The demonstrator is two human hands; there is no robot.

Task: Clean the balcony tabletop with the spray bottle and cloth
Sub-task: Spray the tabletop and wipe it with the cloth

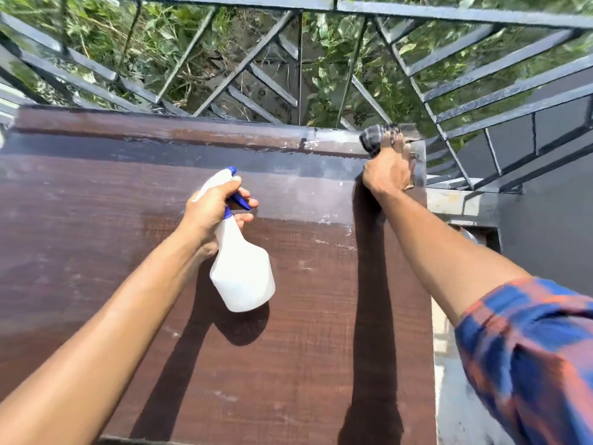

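- A dark metal balcony railing [449, 12] with diagonal bars runs behind the far edge, and green foliage [327, 101] shows through it.
- The brown wood-grain worktop [96, 236] fills most of the view. A darker, wet-looking band [224, 162] crosses it near the far edge, with pale streaks and specks along it.
- A blue-and-orange checked sleeve [529, 348] covers the right upper arm. Both forearms are bare and cast long shadows on the worktop.
- The white spray bottle [240, 271] hangs above the middle of the worktop, tilted, with its nozzle pointing towards the far edge. Its shadow falls just beneath it.
- The left hand [211, 210] is wrapped round the bottle's neck, with fingers curled over the blue trigger [239, 200].
- The right hand [388, 171] reaches to the far right corner of the worktop, its fingers closed round the cloth; motion blur hides the fingertips.
- The grey checked cloth [375, 138] is bunched in that hand, against the raised far edge.
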